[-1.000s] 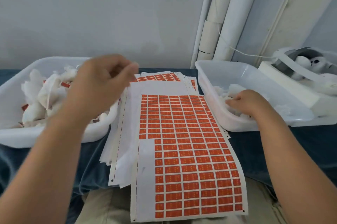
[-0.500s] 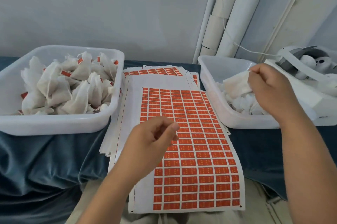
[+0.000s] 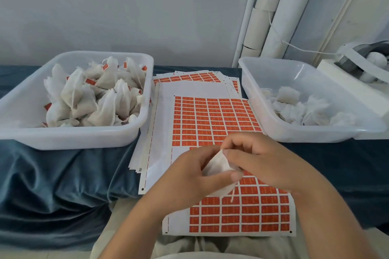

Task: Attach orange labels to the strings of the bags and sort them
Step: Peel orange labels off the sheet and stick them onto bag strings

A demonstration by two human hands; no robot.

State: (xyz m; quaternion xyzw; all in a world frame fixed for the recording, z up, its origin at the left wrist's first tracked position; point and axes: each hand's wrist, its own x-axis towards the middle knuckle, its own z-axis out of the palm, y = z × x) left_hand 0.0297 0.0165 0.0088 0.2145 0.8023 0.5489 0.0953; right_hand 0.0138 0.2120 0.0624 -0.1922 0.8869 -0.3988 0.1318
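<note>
Both hands meet over the sheet of orange labels [image 3: 212, 119], which lies in front of me. Between them is a small white bag [image 3: 217, 166]. My left hand [image 3: 189, 176] cups it, thumb across its lower side. My right hand [image 3: 259, 159] pinches the bag's top with curled fingers. The bag's string [image 3: 232, 194] hangs down below my left thumb. A white tub [image 3: 69, 136] on the left holds several bags with orange labels [image 3: 94, 98]. A white tub [image 3: 267, 124] on the right holds several unlabelled bags [image 3: 301, 109].
More label sheets [image 3: 189, 78] are stacked under the top one. Everything rests on a blue cloth [image 3: 63, 178]. White pipes [image 3: 271, 10] run up the wall behind. A white box with a strap device [image 3: 362, 63] stands at the far right.
My right hand has lifted a bag out of the right tub and brought it over the sheet. My left hand has come back from the left tub and now holds the bag too.
</note>
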